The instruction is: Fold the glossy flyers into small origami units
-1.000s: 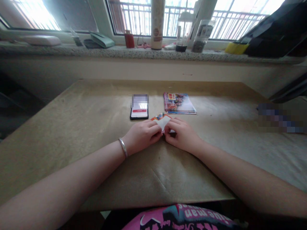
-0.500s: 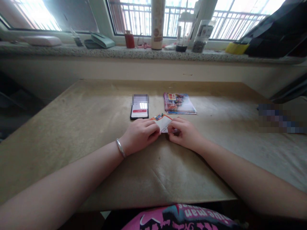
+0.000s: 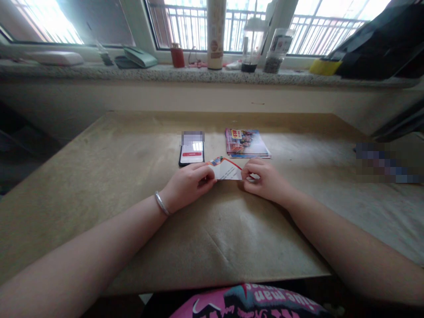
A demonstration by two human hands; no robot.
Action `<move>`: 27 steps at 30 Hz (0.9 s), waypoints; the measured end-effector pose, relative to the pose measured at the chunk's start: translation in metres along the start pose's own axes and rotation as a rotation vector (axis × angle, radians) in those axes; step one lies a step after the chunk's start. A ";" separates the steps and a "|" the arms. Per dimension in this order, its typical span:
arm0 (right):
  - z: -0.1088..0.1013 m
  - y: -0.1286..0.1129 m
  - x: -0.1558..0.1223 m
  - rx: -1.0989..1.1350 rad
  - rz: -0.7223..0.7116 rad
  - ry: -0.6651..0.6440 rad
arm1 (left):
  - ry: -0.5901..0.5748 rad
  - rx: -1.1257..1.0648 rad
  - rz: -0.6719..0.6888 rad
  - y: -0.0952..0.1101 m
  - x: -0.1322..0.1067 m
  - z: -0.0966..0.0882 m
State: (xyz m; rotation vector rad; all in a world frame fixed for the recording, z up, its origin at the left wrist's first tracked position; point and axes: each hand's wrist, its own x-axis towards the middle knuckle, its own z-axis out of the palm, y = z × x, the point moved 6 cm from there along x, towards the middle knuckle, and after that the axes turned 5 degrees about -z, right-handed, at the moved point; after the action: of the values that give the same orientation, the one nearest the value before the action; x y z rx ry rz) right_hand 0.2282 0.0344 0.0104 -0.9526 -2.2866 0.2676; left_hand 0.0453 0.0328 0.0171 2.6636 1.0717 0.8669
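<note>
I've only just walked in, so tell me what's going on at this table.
A folded, printed paper is held between two bare hands: the left hand pinches its left end, the right hand its right. A smartphone with a lit screen lies just beyond the left hand, and a stack of colorful leaflets beyond the paper.

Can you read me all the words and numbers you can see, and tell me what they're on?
Yellow label on the booklets: perhaps "89.9", too small to be sure.
Paper between the hands: tiny print, unreadable.
Phone: red button's writing too small; top blurred out.
Pink shirt: big upside-down letters, not surely readable.
</note>
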 end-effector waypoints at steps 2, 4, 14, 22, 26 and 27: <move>-0.004 0.002 -0.001 -0.001 -0.017 0.014 | 0.008 -0.011 -0.013 -0.002 0.000 -0.001; -0.006 0.004 -0.001 -0.008 -0.039 0.015 | 0.013 -0.020 -0.024 -0.003 0.001 -0.001; -0.016 0.016 -0.005 -0.016 -0.080 -0.076 | 0.007 -0.034 -0.029 -0.004 0.001 0.000; -0.020 0.023 -0.007 0.003 -0.078 -0.092 | -0.019 -0.027 -0.049 -0.007 0.000 0.002; -0.025 0.026 -0.008 0.034 -0.016 0.001 | -0.012 -0.016 -0.036 -0.007 0.000 0.002; -0.025 0.024 -0.007 0.032 -0.014 0.021 | -0.008 -0.013 -0.029 -0.006 0.000 0.002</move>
State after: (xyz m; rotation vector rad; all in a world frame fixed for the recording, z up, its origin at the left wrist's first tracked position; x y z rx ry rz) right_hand 0.2613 0.0454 0.0161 -0.9188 -2.2627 0.2860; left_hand 0.0428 0.0379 0.0134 2.6321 1.0964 0.8543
